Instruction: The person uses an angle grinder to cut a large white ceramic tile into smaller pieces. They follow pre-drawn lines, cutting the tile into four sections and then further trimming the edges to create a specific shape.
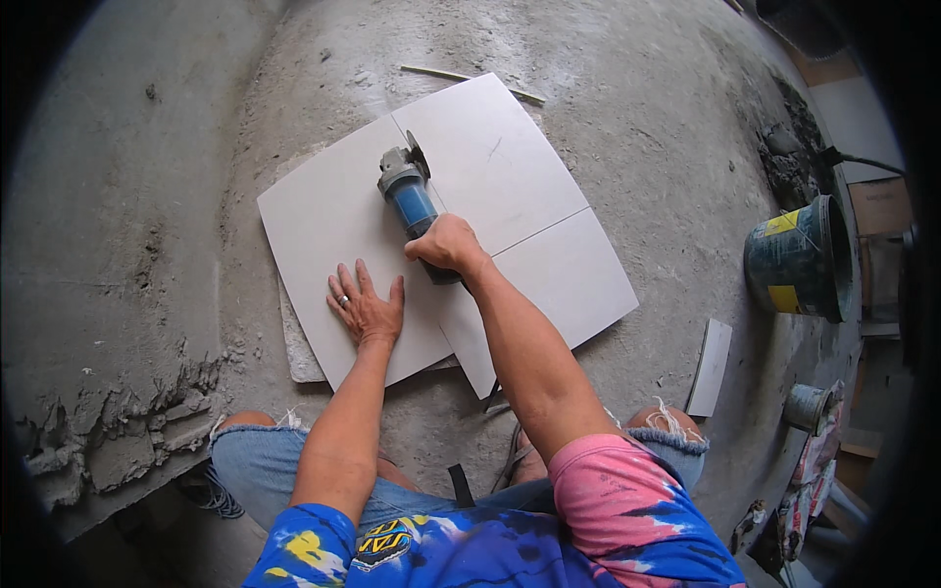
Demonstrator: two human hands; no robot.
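Observation:
A large pale tile (328,211) lies on the floor in front of me, with a long straight line running down it from the far edge. To the right of that line is more pale tile surface (534,162), crossed by a second line. My right hand (449,245) is wrapped round the body of a blue and grey angle grinder (413,201). Its disc (418,155) stands on edge at the long line near the far side; whether it touches the tile I cannot tell. My left hand (369,306), wearing a ring, lies flat with fingers spread on the tile, left of the grinder.
A dark bucket (792,260) with yellow patches is at the right. Nearer me lie a narrow tile offcut (710,367) and a small can (808,407). A thin strip (470,82) lies beyond the tiles. Rough mortar (118,441) edges the lower left.

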